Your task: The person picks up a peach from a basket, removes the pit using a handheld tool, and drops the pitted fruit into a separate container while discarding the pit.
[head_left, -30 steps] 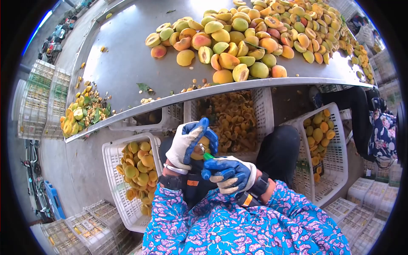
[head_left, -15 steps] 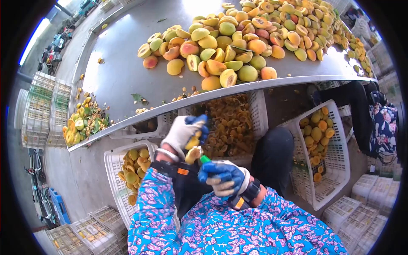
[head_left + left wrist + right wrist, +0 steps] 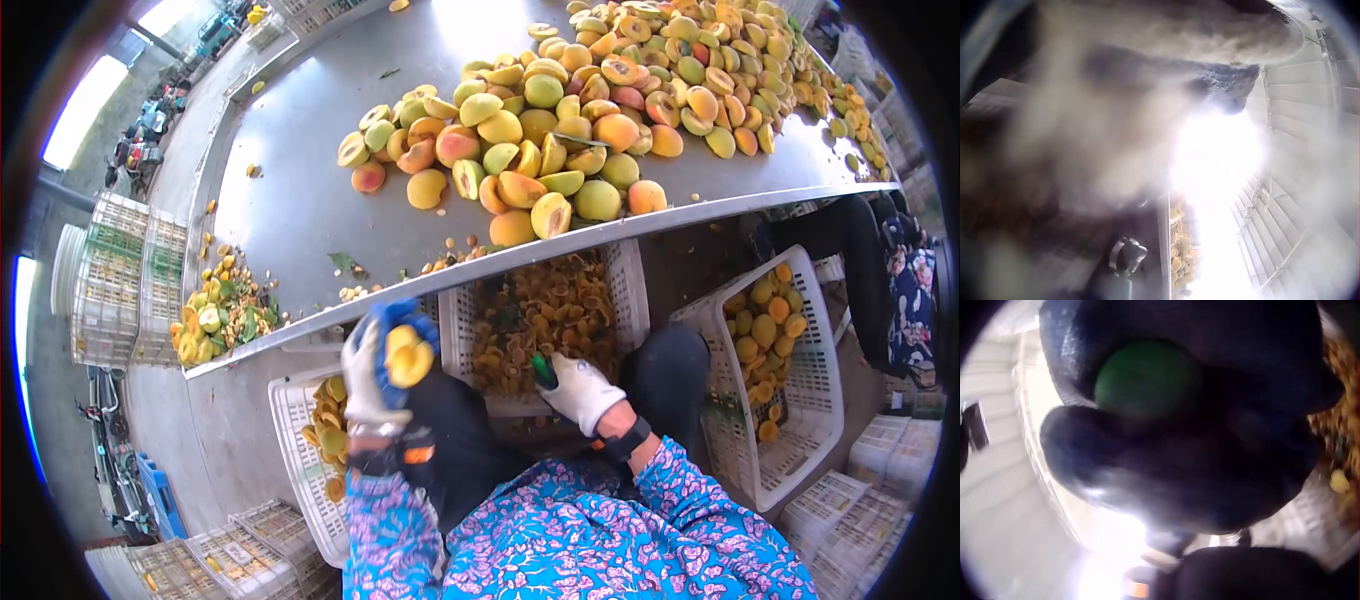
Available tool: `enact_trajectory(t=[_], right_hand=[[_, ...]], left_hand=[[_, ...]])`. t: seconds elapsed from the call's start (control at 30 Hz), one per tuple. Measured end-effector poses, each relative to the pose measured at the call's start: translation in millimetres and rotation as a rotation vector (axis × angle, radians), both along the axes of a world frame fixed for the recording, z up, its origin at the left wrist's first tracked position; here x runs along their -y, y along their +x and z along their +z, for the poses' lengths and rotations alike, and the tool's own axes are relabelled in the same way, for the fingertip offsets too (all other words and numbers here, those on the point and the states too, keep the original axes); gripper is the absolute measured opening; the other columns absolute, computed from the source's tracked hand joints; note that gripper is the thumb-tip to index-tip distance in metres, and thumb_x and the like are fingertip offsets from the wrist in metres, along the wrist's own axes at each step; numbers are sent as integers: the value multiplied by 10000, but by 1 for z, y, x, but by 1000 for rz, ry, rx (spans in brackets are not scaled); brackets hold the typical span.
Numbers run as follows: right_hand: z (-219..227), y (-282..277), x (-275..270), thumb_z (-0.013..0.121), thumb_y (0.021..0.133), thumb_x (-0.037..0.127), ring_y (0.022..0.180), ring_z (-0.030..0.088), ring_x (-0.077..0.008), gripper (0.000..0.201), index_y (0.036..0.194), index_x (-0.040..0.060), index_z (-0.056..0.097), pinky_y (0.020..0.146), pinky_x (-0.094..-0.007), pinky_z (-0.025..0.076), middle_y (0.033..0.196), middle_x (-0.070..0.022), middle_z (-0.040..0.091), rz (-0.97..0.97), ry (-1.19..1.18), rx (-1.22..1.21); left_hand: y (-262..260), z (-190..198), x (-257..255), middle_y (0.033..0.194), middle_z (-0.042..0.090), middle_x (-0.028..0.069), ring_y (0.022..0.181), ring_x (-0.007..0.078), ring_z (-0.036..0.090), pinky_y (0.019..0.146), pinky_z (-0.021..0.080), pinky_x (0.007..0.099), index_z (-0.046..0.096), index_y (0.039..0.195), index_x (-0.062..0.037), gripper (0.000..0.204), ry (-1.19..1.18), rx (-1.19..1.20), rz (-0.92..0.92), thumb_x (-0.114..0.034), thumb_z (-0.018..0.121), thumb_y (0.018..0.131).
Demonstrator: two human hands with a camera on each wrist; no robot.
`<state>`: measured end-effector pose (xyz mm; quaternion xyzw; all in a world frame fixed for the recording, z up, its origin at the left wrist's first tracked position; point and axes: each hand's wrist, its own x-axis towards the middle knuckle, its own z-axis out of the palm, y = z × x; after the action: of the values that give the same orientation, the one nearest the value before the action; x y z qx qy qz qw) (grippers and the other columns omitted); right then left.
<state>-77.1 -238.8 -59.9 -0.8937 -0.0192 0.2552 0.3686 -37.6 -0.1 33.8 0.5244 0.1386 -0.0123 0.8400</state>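
Crate of cut pieces (image 3: 628, 290) partly under the tabletop's (image 3: 300, 150) near edge; fruit crates (image 3: 290, 420) by both my knees. Fruit heap (image 3: 560, 120) toward far right corner, scraps (image 3: 225, 310) at near left. Grey floor, stacked crates (image 3: 130, 280) left. Left hand (image 3: 378, 368) holds yellow fruit (image 3: 409, 357) short of that edge, long axis unclear. Right hand (image 3: 583, 390) grips green handle (image 3: 543, 371), end edgeward.

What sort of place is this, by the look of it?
Probably a fruit-processing shed. Halved fruits, apparently apricots, lie heaped on a long metal table, an open plastic crate below holds more fruit, and slatted crates stand stacked at the side.
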Motion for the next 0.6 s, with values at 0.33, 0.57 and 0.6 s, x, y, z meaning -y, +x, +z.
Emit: enact_trajectory(t=[0.33,0.57,0.6], right_hand=[[-3,-2,-6,574,842,343,810,628,-408,341,941,16,577,706,-491,485,853,-236,648,154,6,-56],[-6,0,-1,570,840,340,805,625,-422,330,928,22,576,706,-509,479,831,-240,646,39,20,-81],[-15,-1,-1,568,838,333,811,626,-419,329,945,22,574,714,-510,480,832,-235,648,48,13,-67]], left_hand=[[-11,20,-104,963,679,121,862,170,627,823,481,279,638,1056,41,288,1085,-100,241,-105,676,810],[167,10,24,1096,622,165,1021,331,596,879,465,400,566,1181,-39,547,1664,158,-187,-365,715,768],[184,-14,26,1184,577,157,1089,328,556,911,446,409,532,1231,-63,623,1792,210,-200,-415,717,751]])
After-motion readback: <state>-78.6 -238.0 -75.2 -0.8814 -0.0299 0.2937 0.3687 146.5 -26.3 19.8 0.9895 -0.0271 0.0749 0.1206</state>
